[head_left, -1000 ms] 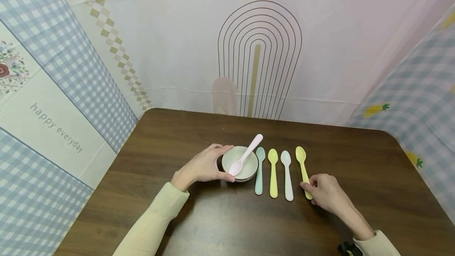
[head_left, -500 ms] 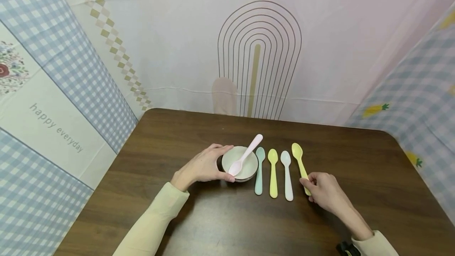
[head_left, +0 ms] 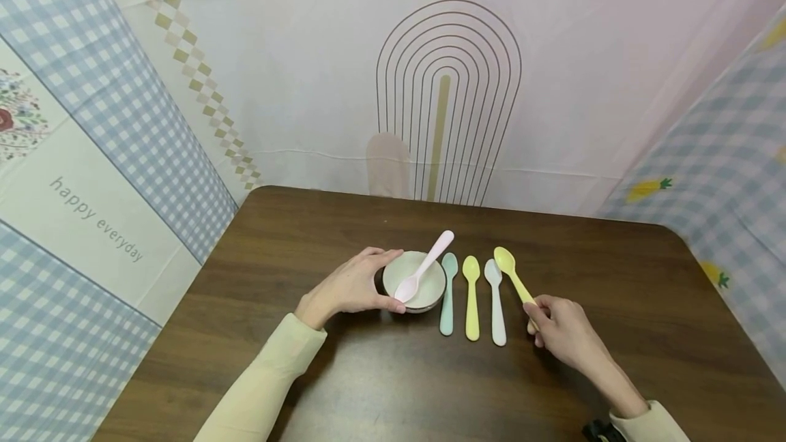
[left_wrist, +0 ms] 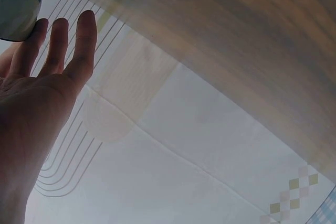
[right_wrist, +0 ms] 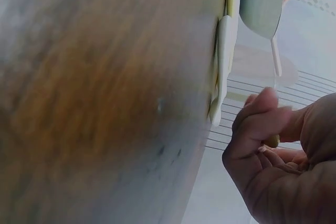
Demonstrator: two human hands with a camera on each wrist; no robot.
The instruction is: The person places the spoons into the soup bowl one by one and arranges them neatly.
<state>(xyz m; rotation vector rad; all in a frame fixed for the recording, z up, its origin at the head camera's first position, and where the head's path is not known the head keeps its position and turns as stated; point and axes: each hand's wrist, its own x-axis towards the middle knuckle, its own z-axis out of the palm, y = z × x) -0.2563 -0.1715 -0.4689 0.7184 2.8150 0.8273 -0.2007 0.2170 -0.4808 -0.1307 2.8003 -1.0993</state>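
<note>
From the head view, your left hand (head_left: 350, 288) cups the left side of the bowl (head_left: 415, 281), fingers curved round its wall and thumb at its near rim, so that grip is closed on the bowl. The bowl stands on the bench (head_left: 344, 374) near the middle, a little toward the far edge. A pink spoon (head_left: 426, 267) leans in the bowl, scoop down inside, handle sticking out over the far right rim. Just right of the bowl three spoons lie flat and side by side, handles pointing at the near edge: teal spoon (head_left: 447, 295), pale yellow spoon (head_left: 471, 299), white spoon (head_left: 496, 302). Your right hand (head_left: 561, 333) pinches the handle end of the yellow spoon (head_left: 512, 275); that spoon slants, its scoop toward the far edge, close beside the white spoon's scoop. Whether its scoop touches the bench you cannot tell here.

From the left wrist view, your left hand (left_wrist: 37, 93) shows palm and three fingers held fairly straight, with the bowl (left_wrist: 18, 1) against the fingertips at the top left corner. The bench is a blur above.

From the right wrist view, your right hand (right_wrist: 278, 156) has fingers curled tight round the yellow spoon (right_wrist: 271, 141), of which only a small bit shows. Beyond, the white spoon (right_wrist: 223, 66) lies along the bench (right_wrist: 105, 98), with the bowl (right_wrist: 261, 1) farther off.
</note>
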